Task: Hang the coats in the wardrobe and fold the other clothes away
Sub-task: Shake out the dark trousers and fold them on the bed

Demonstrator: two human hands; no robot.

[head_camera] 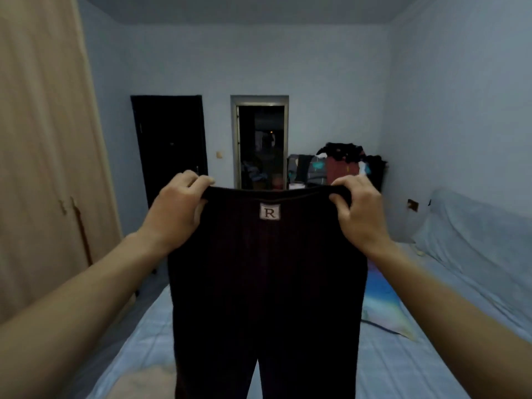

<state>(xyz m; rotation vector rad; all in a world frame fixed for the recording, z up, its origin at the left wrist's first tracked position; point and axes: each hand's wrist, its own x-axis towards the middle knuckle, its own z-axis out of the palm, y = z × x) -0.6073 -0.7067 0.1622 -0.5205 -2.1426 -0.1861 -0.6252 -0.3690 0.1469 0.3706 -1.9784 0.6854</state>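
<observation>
A pair of dark ribbed trousers [267, 283] hangs in front of me, held up by the waistband, with a white label showing an R at its top middle. My left hand [180, 208] pinches the waistband's left corner. My right hand [358, 210] pinches the right corner. Both trouser legs drop down over the bed [138, 341], which has a pale blue sheet. The tall beige wardrobe [43, 156] stands on the left with its doors closed.
A pile of dark clothes [345, 156] lies on furniture against the far wall. A dark door [169, 148] and an open doorway [260, 145] are in the back wall. A covered sofa [472, 240] stands at right, with a pillow [385, 309] on the bed.
</observation>
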